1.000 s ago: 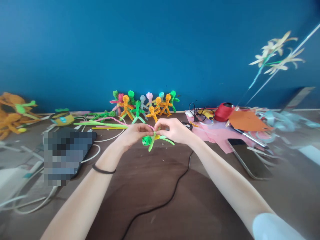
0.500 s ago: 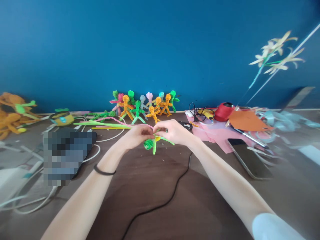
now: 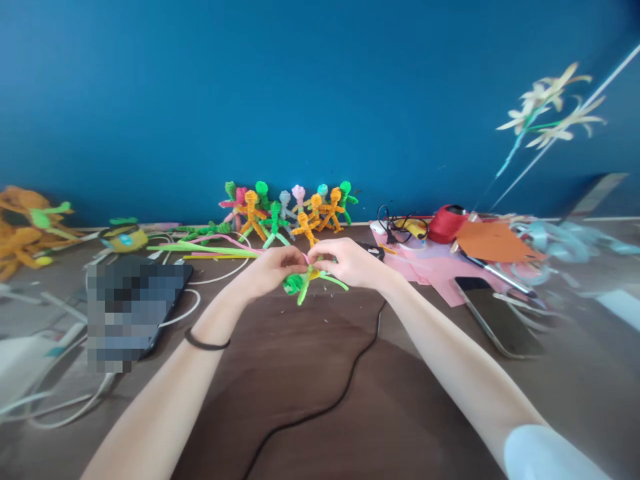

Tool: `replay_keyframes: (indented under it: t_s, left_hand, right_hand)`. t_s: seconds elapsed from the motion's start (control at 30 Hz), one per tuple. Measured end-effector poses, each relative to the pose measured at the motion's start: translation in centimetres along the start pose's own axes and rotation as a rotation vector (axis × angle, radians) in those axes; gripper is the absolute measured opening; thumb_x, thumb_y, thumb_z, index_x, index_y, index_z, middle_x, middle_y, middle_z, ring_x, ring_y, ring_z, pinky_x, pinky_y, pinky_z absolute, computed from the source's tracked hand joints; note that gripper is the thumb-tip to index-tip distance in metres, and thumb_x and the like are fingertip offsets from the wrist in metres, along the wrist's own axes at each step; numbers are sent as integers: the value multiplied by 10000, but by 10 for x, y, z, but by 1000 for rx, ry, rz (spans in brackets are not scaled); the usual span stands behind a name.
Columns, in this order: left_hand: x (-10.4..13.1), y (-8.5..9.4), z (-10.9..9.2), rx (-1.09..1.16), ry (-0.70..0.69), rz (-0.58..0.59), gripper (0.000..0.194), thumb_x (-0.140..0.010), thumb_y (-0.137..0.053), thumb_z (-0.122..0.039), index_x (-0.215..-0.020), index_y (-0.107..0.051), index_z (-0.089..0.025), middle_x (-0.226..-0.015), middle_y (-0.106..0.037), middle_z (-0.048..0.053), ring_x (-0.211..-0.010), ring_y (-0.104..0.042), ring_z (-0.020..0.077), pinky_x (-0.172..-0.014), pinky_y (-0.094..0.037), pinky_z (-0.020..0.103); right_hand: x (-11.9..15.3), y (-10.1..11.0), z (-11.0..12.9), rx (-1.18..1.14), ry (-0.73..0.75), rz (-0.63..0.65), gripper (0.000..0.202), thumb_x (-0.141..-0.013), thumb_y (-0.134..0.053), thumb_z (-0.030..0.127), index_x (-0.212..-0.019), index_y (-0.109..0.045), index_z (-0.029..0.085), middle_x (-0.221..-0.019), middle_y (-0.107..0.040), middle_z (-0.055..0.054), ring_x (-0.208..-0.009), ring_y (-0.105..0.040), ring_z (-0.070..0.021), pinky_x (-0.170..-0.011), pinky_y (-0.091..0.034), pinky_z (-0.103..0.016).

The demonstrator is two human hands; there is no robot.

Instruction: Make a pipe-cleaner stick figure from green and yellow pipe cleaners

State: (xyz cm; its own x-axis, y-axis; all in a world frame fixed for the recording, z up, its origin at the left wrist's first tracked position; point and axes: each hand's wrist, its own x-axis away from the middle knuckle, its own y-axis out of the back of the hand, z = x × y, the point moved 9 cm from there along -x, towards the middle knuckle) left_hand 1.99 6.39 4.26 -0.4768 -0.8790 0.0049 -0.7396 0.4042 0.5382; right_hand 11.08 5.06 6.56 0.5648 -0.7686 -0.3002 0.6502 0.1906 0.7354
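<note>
One green doll (image 3: 303, 291), held on the near side of the row of dolls (image 3: 304, 223), my landmark. I note a round head toward the left hand (image 3: 273, 270), light green limbs below it and out to the right, and a yellow patch (image 3: 314, 274) at the middle. Grip, left: thumb and forefinger pinched narrow on the doll. Grip, right hand (image 3: 345, 263): likewise narrow, on the same doll, fingertips close to the left's. The exact contact is partly hidden by fingers; from my feed I cannot tell whether the doll touches the table (image 3: 300, 353).

Dark band (image 3: 206, 345) on the left wrist. The row itself: orange, green, pink and grey dolls, close together before the blue wall (image 3: 300, 93). Left of the row, nearer the camera: coloured strips (image 3: 210, 247), then a tablet (image 3: 173, 280), partly pixelated. Far left of the row: an orange bundle (image 3: 23, 233). Right of the row: a red spool (image 3: 445, 225), orange paper (image 3: 495, 242), pink paper (image 3: 440, 273) and a phone (image 3: 495, 317). Nearer the camera than the row, a black cable (image 3: 344, 399) winds across the table.
</note>
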Motion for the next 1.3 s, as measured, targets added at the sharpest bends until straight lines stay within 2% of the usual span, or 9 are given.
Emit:
replay_keyframes:
  t_s: [0.3, 0.47, 0.6, 0.93, 1.17, 1.3]
  left_hand:
    - [-4, -10, 8, 71, -42, 88, 154, -715, -549, -301, -737, -551, -149, -713, -517, 5, -661, -446, 113, -600, -345, 244]
    - [-5, -9, 7, 4, -52, 62, 186, -707, -549, -341, -689, -538, -156, -762, -541, 17, -655, -446, 111, -598, -346, 242]
    - [-4, -9, 6, -44, -36, 61, 209, -717, -541, -367, -740, -547, -159, -724, -536, 11, -633, -446, 114, -585, -345, 241]
    - [-8, -11, 10, -54, -70, 14, 101, -738, -536, -257, -712, -517, -161, -656, -511, -19, -591, -442, 93, -564, -351, 224]
    - [-8, -8, 17, -103, -36, 0, 140, -735, -555, -300, -690, -546, -167, -657, -539, -17, -580, -460, 95, -561, -361, 225]
    - [-4, 3, 13, -155, -9, -118, 220, -788, -485, -361, -819, -608, -180, -741, -621, 7, -648, -542, 133, -616, -404, 252]
  right_hand:
    - [2, -5, 1, 5, -36, 64, 114, -800, -500, 158, -814, -612, 145, -700, -565, -1, -636, -467, -94, -624, -331, -221]
    - [2, -5, 2, 39, -34, 51, 118, -772, -533, 132, -825, -638, 145, -734, -609, -14, -655, -491, -97, -649, -336, -224]
    - [1, -6, 1, 86, -34, 52, 98, -759, -539, 116, -781, -632, 137, -700, -598, -10, -621, -470, -91, -620, -323, -217]
    - [1, -10, 3, 143, -12, 53, 102, -762, -512, 93, -739, -605, 125, -695, -581, -16, -620, -465, -87, -614, -318, -213]
    - [2, -11, -13, 77, -135, 108, 149, -771, -511, 149, -821, -652, 139, -651, -590, -4, -559, -464, -81, -572, -313, -212]
    - [3, -5, -23, 97, -183, 79, 182, -758, -485, 125, -818, -654, 159, -687, -618, -12, -592, -497, -89, -577, -310, -213]
